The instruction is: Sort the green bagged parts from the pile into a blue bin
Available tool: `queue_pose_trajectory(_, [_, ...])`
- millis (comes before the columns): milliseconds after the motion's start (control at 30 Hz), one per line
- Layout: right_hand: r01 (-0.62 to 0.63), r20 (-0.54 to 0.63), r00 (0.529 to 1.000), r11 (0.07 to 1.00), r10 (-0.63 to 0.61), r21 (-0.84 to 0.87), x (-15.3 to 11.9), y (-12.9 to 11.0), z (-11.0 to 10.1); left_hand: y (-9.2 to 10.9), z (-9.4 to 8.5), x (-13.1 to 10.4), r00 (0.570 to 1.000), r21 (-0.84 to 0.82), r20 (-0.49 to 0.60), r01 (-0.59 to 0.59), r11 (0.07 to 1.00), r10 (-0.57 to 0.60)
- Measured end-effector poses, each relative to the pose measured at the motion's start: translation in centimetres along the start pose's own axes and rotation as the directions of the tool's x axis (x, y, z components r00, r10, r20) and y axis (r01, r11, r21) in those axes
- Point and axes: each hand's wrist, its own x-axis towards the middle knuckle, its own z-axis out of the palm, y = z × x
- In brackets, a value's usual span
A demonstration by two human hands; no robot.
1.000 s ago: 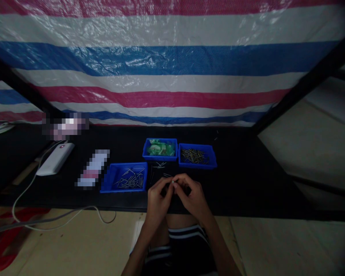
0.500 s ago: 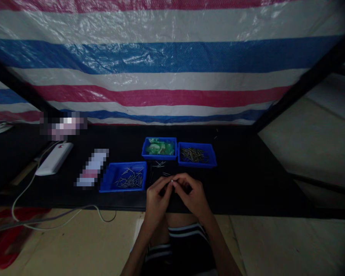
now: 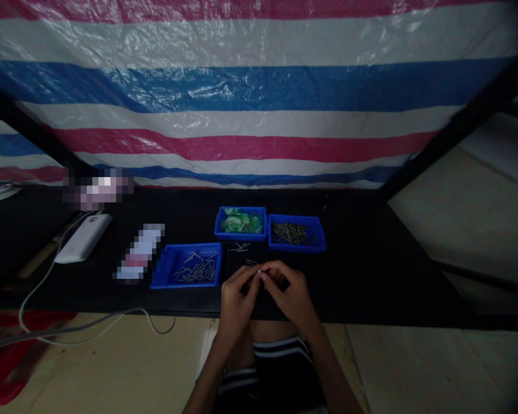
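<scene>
My left hand (image 3: 238, 292) and my right hand (image 3: 288, 287) meet fingertip to fingertip over the front of the black table. Both pinch a small whitish piece (image 3: 259, 271), too small to name and mostly covered by the fingers. To the left of my hands is a blue tray (image 3: 162, 276) with several thin silver metal pins (image 3: 198, 269). Beyond my fingers, a second blue tray (image 3: 240, 236) holds green plastic packets (image 3: 242, 221). Beside it a third blue tray (image 3: 300, 249) contains a heap of darker brass-toned pins (image 3: 291, 233).
Loose pins (image 3: 240, 247) lie on the black table (image 3: 371, 276) between the trays and my hands. At the left are a white power strip (image 3: 84, 238) with cables and a blurred-out flat item (image 3: 141, 253). A striped plastic sheet (image 3: 259, 86) hangs behind the table.
Both hands keep the same pinch around the small piece. The whole view has shifted very slightly; the trays and pins stay put.
</scene>
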Motion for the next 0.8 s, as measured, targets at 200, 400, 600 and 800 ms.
queue_pose_trajectory(200, [0.000, 0.010, 1.000, 1.000, 0.000, -0.001, 0.00, 0.17, 0.02, -0.01, 0.01, 0.01, 1.000, -0.007, 0.000, 0.001, 1.000, -0.001])
queue_pose_trajectory(400, [-0.004, 0.002, 1.000, 1.000, 0.004, 0.000, 0.05, -0.06, -0.04, 0.14, 0.01, 0.06, 1.000, -0.010, -0.011, 0.014, 1.000, -0.014])
queue_pose_trajectory(600, [0.004, -0.002, 1.000, 1.000, -0.004, -0.004, 0.03, -0.01, 0.02, 0.12, 0.05, 0.03, 1.000, -0.016, -0.006, 0.013, 1.000, -0.013])
queue_pose_trajectory(800, [0.018, -0.005, 1.000, 1.000, -0.018, -0.016, -0.07, 0.18, 0.05, 0.09, 0.07, 0.02, 1.000, -0.018, -0.007, 0.012, 1.000, -0.012])
